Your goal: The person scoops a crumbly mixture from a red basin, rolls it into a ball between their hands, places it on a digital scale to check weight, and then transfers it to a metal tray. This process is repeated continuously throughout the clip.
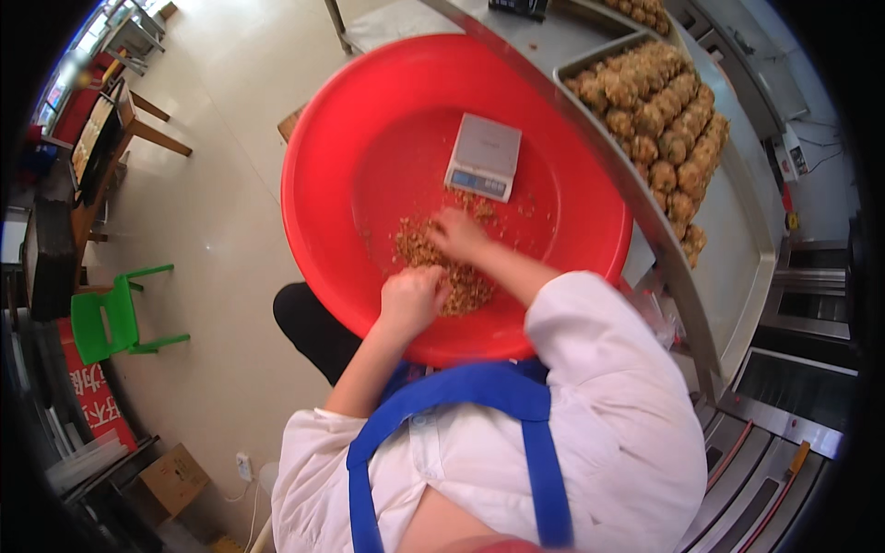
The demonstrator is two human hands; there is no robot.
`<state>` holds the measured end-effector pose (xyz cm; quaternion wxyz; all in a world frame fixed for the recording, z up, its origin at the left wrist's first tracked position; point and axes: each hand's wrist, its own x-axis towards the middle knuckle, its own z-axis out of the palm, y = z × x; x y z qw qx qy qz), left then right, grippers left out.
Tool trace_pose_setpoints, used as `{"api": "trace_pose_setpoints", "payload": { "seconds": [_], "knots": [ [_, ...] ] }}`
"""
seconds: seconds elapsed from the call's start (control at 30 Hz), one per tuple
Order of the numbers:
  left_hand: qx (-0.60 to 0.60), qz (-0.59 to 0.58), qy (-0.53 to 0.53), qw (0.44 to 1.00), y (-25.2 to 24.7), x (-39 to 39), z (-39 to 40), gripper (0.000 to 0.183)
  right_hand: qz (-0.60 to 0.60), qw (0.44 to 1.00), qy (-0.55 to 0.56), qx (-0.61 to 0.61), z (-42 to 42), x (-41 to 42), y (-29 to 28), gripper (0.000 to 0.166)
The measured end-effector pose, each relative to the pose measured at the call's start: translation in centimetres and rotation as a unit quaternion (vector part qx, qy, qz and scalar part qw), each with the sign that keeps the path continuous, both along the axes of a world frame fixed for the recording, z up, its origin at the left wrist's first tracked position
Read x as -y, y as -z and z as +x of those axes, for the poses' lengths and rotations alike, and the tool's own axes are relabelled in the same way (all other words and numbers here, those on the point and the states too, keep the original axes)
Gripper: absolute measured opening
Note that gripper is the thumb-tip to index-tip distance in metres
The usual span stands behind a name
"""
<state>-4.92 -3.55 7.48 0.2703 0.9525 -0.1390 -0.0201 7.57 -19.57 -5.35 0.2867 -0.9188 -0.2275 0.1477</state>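
In front of me stands a large red plastic basin (415,83) with a heap of brown crumbly filling (470,290) in its near part. My left hand (413,297) is at the near left edge of the heap, its fingers curled; what lies between them is hidden. My right hand (456,235) reaches into the crumbs just beyond, fingers bent down and partly hidden. A white digital kitchen scale (487,148) lies in the basin past my right hand, its platform bare, with loose crumbs beside its display.
Rows of brown lumpy balls (664,117) fill a metal tray (563,72) on the metal table to the right. The table's raised edge (622,159) overhangs the basin. A green plastic chair (107,321) and a cardboard box (173,478) stand on the left.
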Motion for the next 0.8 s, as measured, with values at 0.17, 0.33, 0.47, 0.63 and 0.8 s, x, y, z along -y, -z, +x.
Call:
{"api": "trace_pose_setpoints", "payload": {
  "seconds": [0.17, 0.33, 0.47, 0.63, 0.8],
  "knots": [
    [-0.033, -0.035, 0.005, 0.999, 0.3, 0.0, 0.2, 0.022, -0.130, 0.962, -0.214, 0.108, -6.3, -0.2, 0.3, 0.033],
    [-0.054, -0.063, 0.015, 0.996, -0.5, 0.2, 0.3, 0.023, -0.122, 0.970, -0.203, 0.048, -8.1, 1.1, -1.9, 0.028],
    [-0.074, -0.131, 0.005, 0.989, -1.4, 0.0, 0.6, 0.028, -0.095, 0.983, -0.152, -0.038, -7.1, 1.3, -4.7, 0.030],
    [-0.175, -0.572, -0.270, 0.754, 0.5, 0.0, 1.4, 0.042, 0.135, 0.986, 0.056, -0.075, -5.4, -0.4, -7.8, 0.033],
    [-0.414, -0.746, -0.374, 0.363, 1.0, -0.8, 2.2, 0.070, 0.265, 0.964, -0.009, 0.020, -7.3, -3.0, -11.7, 0.036]
  ]
}}
